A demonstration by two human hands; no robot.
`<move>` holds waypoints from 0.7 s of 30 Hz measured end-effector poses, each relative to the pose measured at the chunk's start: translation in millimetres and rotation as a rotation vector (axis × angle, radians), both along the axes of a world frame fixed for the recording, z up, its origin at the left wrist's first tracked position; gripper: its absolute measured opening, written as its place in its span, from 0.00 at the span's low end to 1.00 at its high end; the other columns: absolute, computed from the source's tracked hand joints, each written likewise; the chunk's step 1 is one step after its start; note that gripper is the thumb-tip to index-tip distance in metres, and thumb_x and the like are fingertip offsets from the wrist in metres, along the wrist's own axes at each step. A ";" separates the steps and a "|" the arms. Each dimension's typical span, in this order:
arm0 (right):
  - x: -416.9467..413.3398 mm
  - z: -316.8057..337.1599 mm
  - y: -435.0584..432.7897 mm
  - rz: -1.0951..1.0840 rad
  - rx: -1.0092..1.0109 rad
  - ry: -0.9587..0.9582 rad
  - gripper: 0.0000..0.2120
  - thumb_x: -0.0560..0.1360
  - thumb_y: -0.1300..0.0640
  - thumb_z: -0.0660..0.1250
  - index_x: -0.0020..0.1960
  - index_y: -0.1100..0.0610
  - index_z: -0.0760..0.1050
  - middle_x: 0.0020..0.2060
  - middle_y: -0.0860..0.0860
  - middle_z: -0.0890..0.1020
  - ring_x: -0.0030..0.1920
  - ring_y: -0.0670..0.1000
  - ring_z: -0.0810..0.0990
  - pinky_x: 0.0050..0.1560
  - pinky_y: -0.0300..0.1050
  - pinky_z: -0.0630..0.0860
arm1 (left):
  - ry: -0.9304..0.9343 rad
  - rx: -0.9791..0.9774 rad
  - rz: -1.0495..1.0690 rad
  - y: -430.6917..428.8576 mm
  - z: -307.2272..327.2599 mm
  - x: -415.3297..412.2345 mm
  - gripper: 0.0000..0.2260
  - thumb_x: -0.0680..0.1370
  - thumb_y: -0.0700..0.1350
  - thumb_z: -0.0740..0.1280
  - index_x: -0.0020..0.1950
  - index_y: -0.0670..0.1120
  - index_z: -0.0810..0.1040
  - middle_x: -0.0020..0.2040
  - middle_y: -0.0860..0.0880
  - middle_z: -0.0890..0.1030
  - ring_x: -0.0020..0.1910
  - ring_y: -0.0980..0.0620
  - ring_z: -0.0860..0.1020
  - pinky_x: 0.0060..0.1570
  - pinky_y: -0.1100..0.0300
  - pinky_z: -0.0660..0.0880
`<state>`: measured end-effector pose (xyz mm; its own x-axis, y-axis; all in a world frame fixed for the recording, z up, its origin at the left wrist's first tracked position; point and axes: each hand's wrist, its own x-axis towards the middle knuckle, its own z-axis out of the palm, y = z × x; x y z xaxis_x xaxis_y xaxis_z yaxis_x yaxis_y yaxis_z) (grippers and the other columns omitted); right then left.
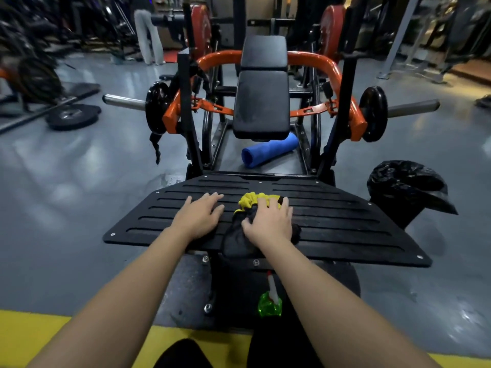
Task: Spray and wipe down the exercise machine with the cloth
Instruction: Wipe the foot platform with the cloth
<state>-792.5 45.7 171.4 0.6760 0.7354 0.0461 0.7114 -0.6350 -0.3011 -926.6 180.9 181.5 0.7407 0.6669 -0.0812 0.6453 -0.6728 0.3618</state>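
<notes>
Bunched yellow-and-black cloth (pixel 251 200) is being pressed mid-plate onto the exercise machine's black slotted footplate (pixel 345 227) by the right grip (pixel 268 221), fingers curled over it, likely for wiping pressure. Left grip (pixel 199 216) is being laid flat and spread just left, probably for bracing. Green plastic spray bottle (pixel 269 304) is being left on the floor below.

This is a gym. A big workout machine (pixel 357 123) with orange bars (pixel 313 61) stands in the middle, and it has a soft black seat (pixel 261 102). Round weights (pixel 373 112) sit on its metal poles (pixel 413 107). Another weight (pixel 71 116) lies on the shiny grey floor (pixel 93 181). More workout gear (pixel 26 27) stands far back, all blurry.
</notes>
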 end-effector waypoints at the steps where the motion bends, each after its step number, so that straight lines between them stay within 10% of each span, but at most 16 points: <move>1: 5.5 -2.2 10.1 0.002 -0.011 -0.001 0.32 0.77 0.39 0.64 0.76 0.53 0.64 0.76 0.54 0.65 0.79 0.66 0.53 0.79 0.62 0.51 | 0.038 0.014 0.028 2.6 2.0 -10.3 0.23 0.87 0.56 0.53 0.82 0.53 0.62 0.83 0.52 0.60 0.83 0.53 0.53 0.81 0.44 0.44; 21: 136.5 -57.4 193.0 -0.036 0.066 0.102 0.29 0.72 0.40 0.72 0.65 0.56 0.70 0.63 0.58 0.74 0.64 0.66 0.74 0.61 0.56 0.72 | 0.191 -0.040 0.132 25.5 -17.3 -28.3 0.30 0.84 0.67 0.49 0.84 0.58 0.54 0.83 0.60 0.50 0.82 0.60 0.46 0.81 0.48 0.43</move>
